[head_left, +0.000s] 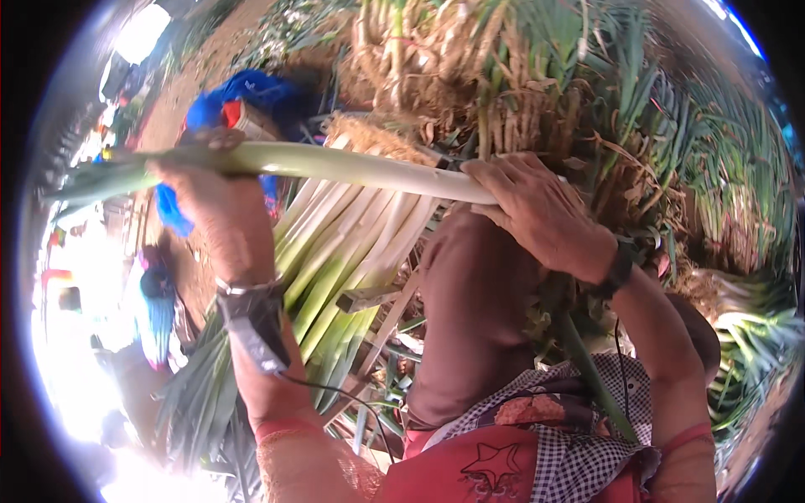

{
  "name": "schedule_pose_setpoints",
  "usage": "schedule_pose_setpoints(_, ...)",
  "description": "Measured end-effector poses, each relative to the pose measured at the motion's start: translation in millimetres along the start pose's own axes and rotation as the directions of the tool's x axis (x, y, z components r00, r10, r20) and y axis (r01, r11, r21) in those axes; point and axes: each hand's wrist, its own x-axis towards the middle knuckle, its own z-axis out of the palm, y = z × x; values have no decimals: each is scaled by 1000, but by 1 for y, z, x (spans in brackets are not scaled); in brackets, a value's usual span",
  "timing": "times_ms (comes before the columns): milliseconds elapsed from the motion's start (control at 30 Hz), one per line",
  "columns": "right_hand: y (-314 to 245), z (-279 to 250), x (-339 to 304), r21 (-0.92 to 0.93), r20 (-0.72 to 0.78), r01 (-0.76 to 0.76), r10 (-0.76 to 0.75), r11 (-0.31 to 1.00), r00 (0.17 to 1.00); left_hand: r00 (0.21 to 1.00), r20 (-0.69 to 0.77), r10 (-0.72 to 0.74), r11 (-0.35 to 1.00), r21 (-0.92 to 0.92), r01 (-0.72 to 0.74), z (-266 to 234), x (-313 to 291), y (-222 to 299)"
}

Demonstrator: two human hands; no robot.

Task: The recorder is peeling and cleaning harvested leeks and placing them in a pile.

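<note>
A long leek lies level across the upper middle, held up in front of me. My left hand is closed round its green part, and the leaves trail off to the left. My right hand has its fingers wrapped over the white end, partly hiding it. Just below, a row of leeks slants down to the left, white stalks at the top and green leaves lower down. The roots of the row show as a pale fringe behind the held leek.
Bundles of leeks with dry, soiled roots stand behind; more leafy leeks crowd the right. A blue cloth or bag lies at the upper left. A wooden slat sticks out beside my bent knee.
</note>
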Motion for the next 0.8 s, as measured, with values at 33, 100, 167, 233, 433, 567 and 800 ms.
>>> schedule_pose_setpoints(33, 0, 6, 17, 40, 65, 20, -23, 999, 998, 994, -70, 84, 994, 82, -78, -18, -3, 12)
schedule_pose_setpoints(100, 12, 29, 47, -7, 37, 218, -218, 976, 975, 993, -109, 54, 993, 110, -42, -59, -26, 37)
schedule_pose_setpoints(167, 30, 51, 76, -152, 99, 412, -401, 898, 911, 972, -214, 98, 935, 355, -16, -71, -71, 48)
schedule_pose_setpoints(233, 19, 68, 113, -94, 347, 442, -387, 892, 854, 958, -287, 1, 896, 426, 127, -101, -116, 69)
schedule_pose_setpoints(433, 10, 138, 145, -54, 504, 552, -455, 832, 734, 754, -624, -207, 807, 326, 492, -145, -201, 84)
schedule_pose_setpoints(567, 15, 151, 120, -67, 622, 494, -351, 867, 700, 668, -655, -353, 773, 198, 603, -152, -222, 76)
schedule_pose_setpoints(800, 27, 169, 89, -251, 554, 475, -277, 844, 785, 568, -397, -721, 587, 86, 805, -169, -246, 40)
